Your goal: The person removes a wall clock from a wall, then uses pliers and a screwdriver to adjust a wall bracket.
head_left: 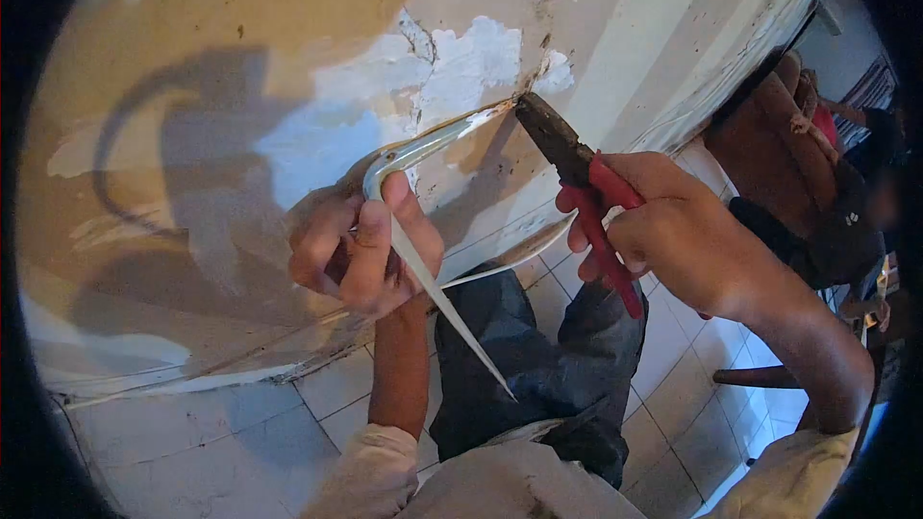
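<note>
My left hand (361, 255) pinches an L-shaped metal bracket (437, 296) at its bend, thumb and fingers closed around it. One bracket arm tapers to a point down over my lap, and the other, a shiny channel, reaches up right toward the wall. Wrapped around the red handles of a pair of pliers (560, 141) is my right hand (663, 221). The dark, worn plier jaws are right at the far end of the channel arm, overlapping its tip in this view.
The wall (663, 48) has cracked, peeling paint and white filler patches. A white cable (524, 255) runs low along it. Beneath are pale floor tiles (663, 418) and my dark trousers (505, 356). At far right, a person (846, 240) is near a brown chair (774, 144).
</note>
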The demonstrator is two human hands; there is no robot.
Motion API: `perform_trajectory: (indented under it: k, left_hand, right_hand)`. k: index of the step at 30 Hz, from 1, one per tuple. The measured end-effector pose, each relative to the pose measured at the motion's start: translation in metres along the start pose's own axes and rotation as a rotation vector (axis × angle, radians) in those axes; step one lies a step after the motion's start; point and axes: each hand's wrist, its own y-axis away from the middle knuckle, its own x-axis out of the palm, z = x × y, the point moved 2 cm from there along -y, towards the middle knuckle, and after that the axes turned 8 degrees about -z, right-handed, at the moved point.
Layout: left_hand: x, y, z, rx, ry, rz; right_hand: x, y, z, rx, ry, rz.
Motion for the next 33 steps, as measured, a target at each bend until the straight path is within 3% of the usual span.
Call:
perform_trajectory:
  k: [7, 11, 17, 28, 33]
  left_hand:
    - [0.006, 0.002, 0.004, 0.050, 0.039, 0.020]
    - [0.008, 0.003, -0.001, -0.049, 0.055, 0.048]
    - [0.010, 0.005, -0.001, -0.060, 0.092, 0.056]
    - [0.007, 0.002, -0.001, -0.062, 0.098, 0.022]
    - [0.005, 0.003, -0.001, -0.052, 0.084, 0.014]
  right_hand:
    - [-0.005, -0.005, 0.010, 0.123, 0.063, -0.022]
    - [-0.004, -0.004, 0.009, 0.136, 0.044, -0.046]
    - [0.000, -0.008, 0.006, 0.015, 0.090, -0.020]
    - [0.019, -0.010, -0.016, -0.124, 0.016, -0.159]
    - [0.016, -0.009, -0.013, -0.256, 0.253, -0.222]
